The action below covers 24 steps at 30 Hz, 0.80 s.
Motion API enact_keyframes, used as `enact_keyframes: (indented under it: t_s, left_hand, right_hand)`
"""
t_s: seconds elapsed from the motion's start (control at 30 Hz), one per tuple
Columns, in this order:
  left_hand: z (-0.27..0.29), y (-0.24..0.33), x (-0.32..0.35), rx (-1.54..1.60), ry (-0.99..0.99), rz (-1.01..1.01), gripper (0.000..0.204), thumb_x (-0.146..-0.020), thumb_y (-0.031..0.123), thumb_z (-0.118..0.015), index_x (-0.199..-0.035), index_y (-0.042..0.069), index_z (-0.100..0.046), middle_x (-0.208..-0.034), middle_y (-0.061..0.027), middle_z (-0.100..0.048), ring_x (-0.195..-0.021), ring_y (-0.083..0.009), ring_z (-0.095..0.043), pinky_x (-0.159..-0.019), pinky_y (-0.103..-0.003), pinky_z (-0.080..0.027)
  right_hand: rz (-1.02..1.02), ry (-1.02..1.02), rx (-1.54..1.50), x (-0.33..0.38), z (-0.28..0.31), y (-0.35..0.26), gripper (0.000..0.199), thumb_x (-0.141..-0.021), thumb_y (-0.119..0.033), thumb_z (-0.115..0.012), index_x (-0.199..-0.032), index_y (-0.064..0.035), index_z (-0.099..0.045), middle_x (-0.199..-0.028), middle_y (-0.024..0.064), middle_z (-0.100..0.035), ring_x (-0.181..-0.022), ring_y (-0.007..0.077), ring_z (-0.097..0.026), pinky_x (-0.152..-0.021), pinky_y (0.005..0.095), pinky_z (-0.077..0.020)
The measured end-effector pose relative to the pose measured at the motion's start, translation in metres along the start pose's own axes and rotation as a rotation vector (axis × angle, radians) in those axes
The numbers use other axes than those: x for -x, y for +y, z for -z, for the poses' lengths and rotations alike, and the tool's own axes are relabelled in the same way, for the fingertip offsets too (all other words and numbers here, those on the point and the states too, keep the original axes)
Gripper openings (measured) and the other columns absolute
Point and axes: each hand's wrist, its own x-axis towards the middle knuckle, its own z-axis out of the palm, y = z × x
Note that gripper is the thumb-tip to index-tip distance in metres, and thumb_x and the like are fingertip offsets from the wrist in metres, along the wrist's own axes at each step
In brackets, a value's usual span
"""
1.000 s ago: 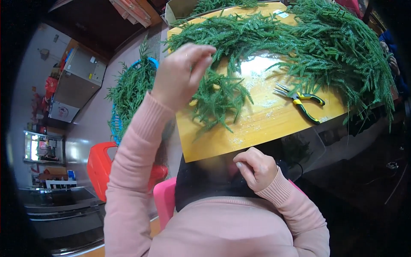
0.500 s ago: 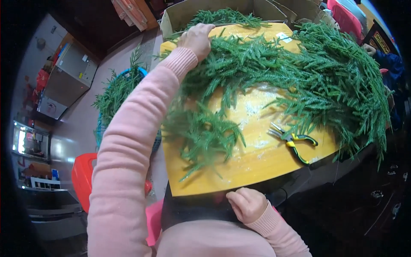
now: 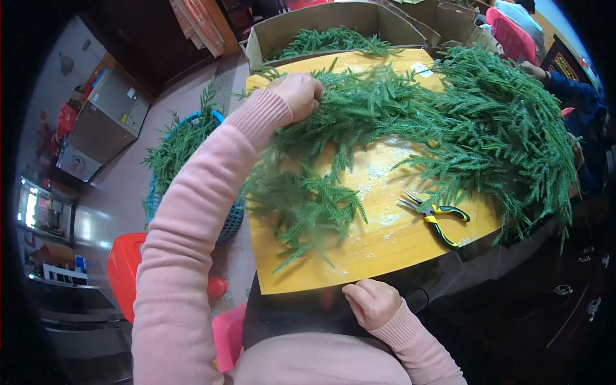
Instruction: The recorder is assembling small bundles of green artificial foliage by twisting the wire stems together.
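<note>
A long green artificial fir garland point(image 3: 385, 106) curves across the yellow tabletop point(image 3: 321, 269). My left hand point(image 3: 298, 96) is closed at the garland's far left part, its fingers curled round the greenery. Sprigs hang toward me below that hand and look smeared by motion. My right hand point(image 3: 375, 303) rests as a closed fist just off the table's front edge; whatever its fingers may hold is hidden. Right of the middle lies a pair of yellow-and-black pliers point(image 3: 436, 220), jaws apart, beside the garland.
Behind the table stands an open cardboard box point(image 3: 391, 22) with more fir greenery point(image 3: 333, 42). A blue basket point(image 3: 234, 221) of sprigs and a red stool point(image 3: 125, 263) are on the left. Another person's hand point(image 3: 534, 72) and dark blue sleeve point(image 3: 571, 90) show at the far right.
My left hand has come nearer to me from the table's far edge, its fingers curled lower into the greenery. My right hand has stayed about where it was. The view has shifted slightly.
</note>
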Motion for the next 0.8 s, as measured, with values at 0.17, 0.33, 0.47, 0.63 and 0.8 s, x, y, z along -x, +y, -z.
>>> enact_keyframes:
  t_s: [0.17,0.33,0.47,0.63,0.8]
  left_hand:
    - [0.024,0.023,0.06,-0.154,0.47,-0.093,0.015,-0.077,0.015,-0.062,-0.087,0.004,-0.062,-0.091,-0.0094,-0.059,-0.093,-0.0277,-0.056,-0.082,-0.037,-0.046]
    - [0.033,0.035,0.122,-0.161,0.693,-0.103,0.014,-0.082,0.017,-0.061,-0.088,0.005,-0.062,-0.093,-0.0082,-0.062,-0.082,-0.0248,-0.061,-0.073,-0.037,-0.049]
    - [0.012,0.044,0.163,0.785,0.623,0.272,0.017,-0.086,0.017,-0.058,-0.097,0.003,-0.056,-0.1,-0.0086,-0.06,-0.085,-0.0211,-0.061,-0.075,-0.034,-0.05]
    - [-0.023,0.089,0.203,1.968,0.437,0.246,0.021,-0.091,0.017,-0.054,-0.105,0.002,-0.049,-0.101,-0.0119,-0.059,-0.091,-0.0219,-0.062,-0.081,-0.036,-0.052]
    - [-0.058,0.136,0.219,2.264,0.386,0.366,0.022,-0.091,0.017,-0.053,-0.106,0.002,-0.046,-0.101,-0.013,-0.058,-0.094,-0.0251,-0.062,-0.083,-0.041,-0.052]
  right_hand:
    - [0.058,0.009,0.073,0.003,-0.003,-0.006,0.016,-0.07,0.002,-0.063,-0.085,-0.004,-0.057,-0.067,0.0101,-0.053,-0.058,0.0264,-0.057,-0.051,0.0342,-0.0469]
    - [0.09,0.037,0.081,0.005,-0.003,-0.013,0.014,-0.072,0.001,-0.062,-0.084,-0.0043,-0.057,-0.067,0.0105,-0.052,-0.058,0.0269,-0.057,-0.051,0.034,-0.047]
    - [0.121,0.06,0.036,0.005,-0.001,-0.02,0.017,-0.072,0.002,-0.062,-0.087,-0.0037,-0.057,-0.068,0.0111,-0.054,-0.059,0.0279,-0.057,-0.051,0.0345,-0.0462]
    - [0.06,0.213,0.003,0.009,0.001,-0.017,0.027,-0.074,0.003,-0.061,-0.1,-0.0032,-0.055,-0.072,0.0117,-0.055,-0.058,0.0274,-0.056,-0.051,0.0348,-0.0457]
    - [-0.035,0.34,-0.071,0.008,0.001,-0.02,0.04,-0.075,0.003,-0.062,-0.113,-0.004,-0.052,-0.079,0.0127,-0.058,-0.06,0.0279,-0.057,-0.055,0.0343,-0.0478]
